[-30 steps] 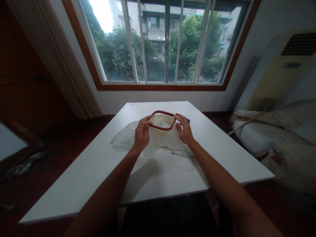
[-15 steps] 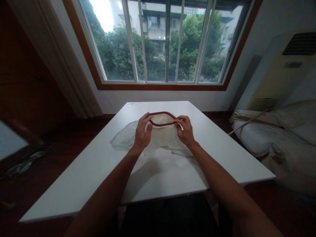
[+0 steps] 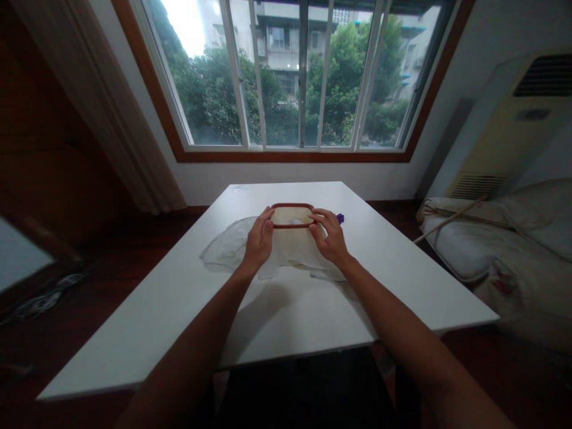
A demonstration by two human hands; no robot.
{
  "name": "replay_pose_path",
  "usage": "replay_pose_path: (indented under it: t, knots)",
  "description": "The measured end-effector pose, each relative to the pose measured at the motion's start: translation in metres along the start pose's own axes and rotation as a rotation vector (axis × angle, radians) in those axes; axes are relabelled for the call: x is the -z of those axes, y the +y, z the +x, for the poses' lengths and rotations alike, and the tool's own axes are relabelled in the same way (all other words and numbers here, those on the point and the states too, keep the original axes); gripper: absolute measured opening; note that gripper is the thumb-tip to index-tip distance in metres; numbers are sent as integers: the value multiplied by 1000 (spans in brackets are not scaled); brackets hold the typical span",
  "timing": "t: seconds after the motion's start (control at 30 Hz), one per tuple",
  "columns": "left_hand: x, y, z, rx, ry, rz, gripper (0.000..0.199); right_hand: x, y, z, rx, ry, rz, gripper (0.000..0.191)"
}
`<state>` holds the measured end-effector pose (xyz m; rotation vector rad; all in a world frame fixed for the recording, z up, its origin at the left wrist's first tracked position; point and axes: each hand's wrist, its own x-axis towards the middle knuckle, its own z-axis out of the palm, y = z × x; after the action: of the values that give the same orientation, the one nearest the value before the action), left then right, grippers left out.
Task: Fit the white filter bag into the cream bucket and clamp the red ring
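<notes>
A reddish-brown embroidery hoop (image 3: 291, 226), shaped like a rectangle with rounded corners, lies over a thin whitish cloth (image 3: 292, 244) on the table. My left hand (image 3: 258, 241) grips the hoop's left end, thumb in front and fingers behind. At the right end, my right hand (image 3: 329, 238) holds the hoop between thumb and fingertips, partly covering that side. Pale yellowish fabric shows inside the hoop. The cloth spreads out to the left and toward me, with crumpled edges. Just behind my right hand a small purple thing (image 3: 340, 218) shows; its kind is unclear.
The white table (image 3: 179, 322) narrows away from me toward a window (image 3: 277, 89). Right of it stands a covered piece of furniture (image 3: 473, 244) with a thin stick (image 3: 451, 219) across it. An upright air conditioner (image 3: 491, 143) is behind. A curtain (image 3: 111, 119) hangs left.
The hoop has gone from a stretched, pointed oval to a rounded rectangle. My right hand has moved slightly left, and the purple thing now shows beside it.
</notes>
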<state>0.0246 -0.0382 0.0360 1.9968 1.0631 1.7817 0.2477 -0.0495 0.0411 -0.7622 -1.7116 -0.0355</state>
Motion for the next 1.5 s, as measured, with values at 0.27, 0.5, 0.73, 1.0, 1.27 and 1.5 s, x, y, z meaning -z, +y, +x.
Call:
replay_pose_path:
  t: [0.27,0.5,0.73,1.0,1.27,1.5]
  knots:
    - [-1,-6,1,11,7,11,38,-3,9,-1,-54,-43,88,35]
    - [0,-4,5,102,8,-95,34,-2,8,-2,-46,-39,110,33]
    - [2,-7,5,147,-29,-170,39,-1,7,-2,-44,-33,132,34]
    - [-2,-3,2,103,-35,-106,43,3,3,0,-45,13,84,32]
    - [-3,-6,1,129,0,-168,44,-2,8,-3,-23,3,44,29]
    - [-4,-8,1,153,-2,-190,38,1,11,-1,-18,-32,45,26]
